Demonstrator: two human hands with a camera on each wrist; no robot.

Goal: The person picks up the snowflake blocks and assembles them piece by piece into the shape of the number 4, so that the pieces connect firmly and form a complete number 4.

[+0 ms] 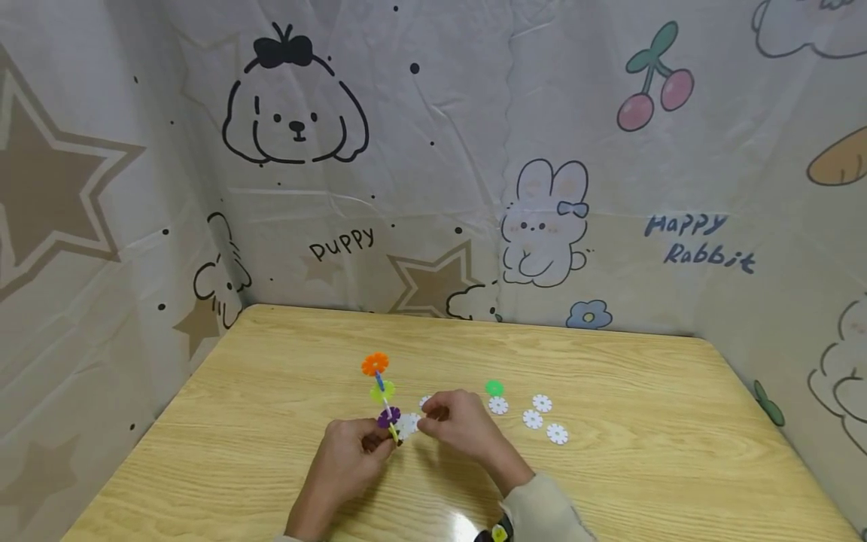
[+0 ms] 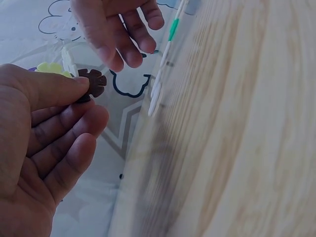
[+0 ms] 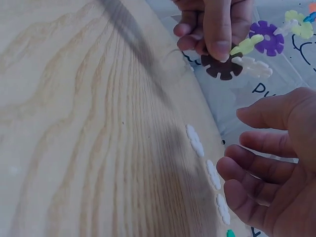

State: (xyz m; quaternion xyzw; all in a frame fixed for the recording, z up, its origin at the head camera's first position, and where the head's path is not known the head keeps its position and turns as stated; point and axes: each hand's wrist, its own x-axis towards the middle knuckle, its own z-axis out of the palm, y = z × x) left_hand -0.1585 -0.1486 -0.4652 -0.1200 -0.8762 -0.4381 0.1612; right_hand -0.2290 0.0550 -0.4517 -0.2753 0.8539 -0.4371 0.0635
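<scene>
My left hand pinches a dark brown notched disc between thumb and fingers. A white notched disc and a yellow one are slotted into the brown disc. From there a chain runs upward through a purple disc, a white piece, a yellow-green disc and a blue one to an orange disc at the top. Just right of the white disc is my right hand, its fingers loosely bent and apart from the chain, with nothing held in the right wrist view.
Several loose white notched discs lie flat on the wooden table to the right. A green disc lies behind them. Another white disc is partly hidden by my right hand. A printed curtain hangs around the table.
</scene>
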